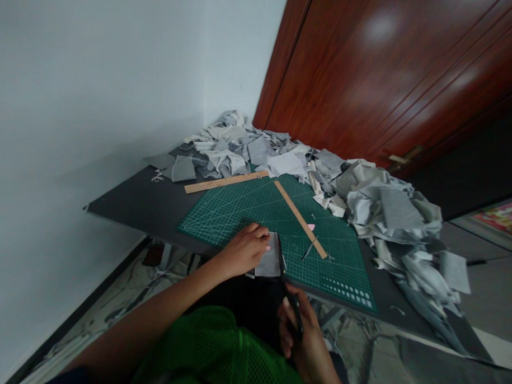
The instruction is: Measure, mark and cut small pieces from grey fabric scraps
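A small grey piece of fabric [269, 263] lies at the near edge of the green cutting mat [239, 205]. My left hand [248, 246] presses down on its left side, fingers bent over the cloth. In my right hand [304, 328] is a pair of black-handled scissors [294, 310], the fingers wrapped through the handles below the table edge. The dark blades run up along the right edge of the cloth. Whether they are parted is too dim to make out. A thin strip of cloth [308, 250] rests on the mat to the right.
Two wooden rulers lie on the mat, one at the back left [226, 182] and one slanting on the right [299, 217]. Heaps of grey and white fabric scraps [236, 143] line the back and right of the dark table [133, 204]. A wooden door [361, 72] stands behind.
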Demonstrator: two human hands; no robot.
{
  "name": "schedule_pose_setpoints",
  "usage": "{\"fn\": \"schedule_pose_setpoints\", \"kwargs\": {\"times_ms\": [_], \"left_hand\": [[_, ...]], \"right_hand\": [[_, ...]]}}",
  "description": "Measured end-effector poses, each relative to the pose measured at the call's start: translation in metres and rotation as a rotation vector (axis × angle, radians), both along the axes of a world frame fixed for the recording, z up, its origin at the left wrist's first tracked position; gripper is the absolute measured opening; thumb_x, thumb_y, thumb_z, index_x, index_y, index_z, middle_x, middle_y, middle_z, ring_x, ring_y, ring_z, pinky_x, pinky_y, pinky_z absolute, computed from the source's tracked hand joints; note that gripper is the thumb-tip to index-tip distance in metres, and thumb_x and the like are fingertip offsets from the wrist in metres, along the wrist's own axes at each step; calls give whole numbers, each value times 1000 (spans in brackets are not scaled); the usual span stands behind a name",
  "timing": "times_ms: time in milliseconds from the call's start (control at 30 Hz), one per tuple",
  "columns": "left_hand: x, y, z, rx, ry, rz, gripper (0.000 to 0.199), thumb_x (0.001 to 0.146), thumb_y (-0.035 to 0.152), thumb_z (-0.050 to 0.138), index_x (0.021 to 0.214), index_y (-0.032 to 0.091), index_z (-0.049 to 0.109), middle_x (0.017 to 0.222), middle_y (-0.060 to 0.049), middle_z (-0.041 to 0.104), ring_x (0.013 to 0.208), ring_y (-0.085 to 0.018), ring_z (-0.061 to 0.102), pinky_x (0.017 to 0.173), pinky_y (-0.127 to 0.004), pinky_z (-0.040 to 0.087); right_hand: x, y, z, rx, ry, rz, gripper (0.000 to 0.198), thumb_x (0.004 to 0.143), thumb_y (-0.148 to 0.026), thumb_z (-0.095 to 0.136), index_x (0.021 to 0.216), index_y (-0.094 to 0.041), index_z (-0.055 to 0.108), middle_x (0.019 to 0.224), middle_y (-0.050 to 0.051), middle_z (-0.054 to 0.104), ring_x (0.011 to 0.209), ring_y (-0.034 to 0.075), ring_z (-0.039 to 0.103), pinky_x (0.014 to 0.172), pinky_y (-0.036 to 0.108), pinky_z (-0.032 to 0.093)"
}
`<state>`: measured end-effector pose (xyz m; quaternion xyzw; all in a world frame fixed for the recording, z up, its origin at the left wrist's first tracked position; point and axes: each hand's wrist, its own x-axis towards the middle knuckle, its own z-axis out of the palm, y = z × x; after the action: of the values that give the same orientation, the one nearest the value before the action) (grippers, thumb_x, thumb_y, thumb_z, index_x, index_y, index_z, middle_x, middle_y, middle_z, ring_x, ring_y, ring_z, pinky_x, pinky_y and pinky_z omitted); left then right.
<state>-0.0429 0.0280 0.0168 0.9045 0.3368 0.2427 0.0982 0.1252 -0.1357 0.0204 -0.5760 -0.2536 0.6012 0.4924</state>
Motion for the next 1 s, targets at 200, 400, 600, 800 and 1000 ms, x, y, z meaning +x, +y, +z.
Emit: {"fn": "schedule_pose_setpoints", "kwargs": {"times_ms": [200,400,600,800,1000], "left_hand": [[0,-1,-2,2,-11,5,18,103,21,49,108,19,66,116,-7,61,112,-23,53,100,-40,49],[0,-2,-7,-14,-35,29,24,102,24,51,123,20,62,124,-8,59,118,-25,52,106,-44,47],[-2,5,-8,-34,-202,47,37,103,22,45,140,19,52,137,-11,52,127,-27,46,111,-48,44],[-7,13,-3,-86,-288,-132,36,98,7,43,121,23,65,125,-7,62,124,-23,50,108,-43,45],[-4,13,-1,-135,-120,-122,31,94,9,56,114,26,71,121,-3,67,119,-23,55,105,-43,46]], "right_hand": [[4,3,8,-25,45,-9,78,62,-66,85,119,-25,52,62,-12,53,36,5,33,31,14,27],[12,-6,-2,35,7,-218,67,70,-62,84,114,-25,51,67,-11,53,41,5,40,33,14,30],[26,-28,-18,113,-20,-258,70,77,-60,81,128,-27,46,65,-11,50,39,6,38,32,15,32],[35,-27,-6,31,56,-43,70,75,-59,82,126,-24,49,61,-11,52,38,5,35,31,13,27],[42,-29,-2,31,34,-284,72,71,-63,84,121,-25,49,65,-10,53,41,6,39,32,15,32]]}}
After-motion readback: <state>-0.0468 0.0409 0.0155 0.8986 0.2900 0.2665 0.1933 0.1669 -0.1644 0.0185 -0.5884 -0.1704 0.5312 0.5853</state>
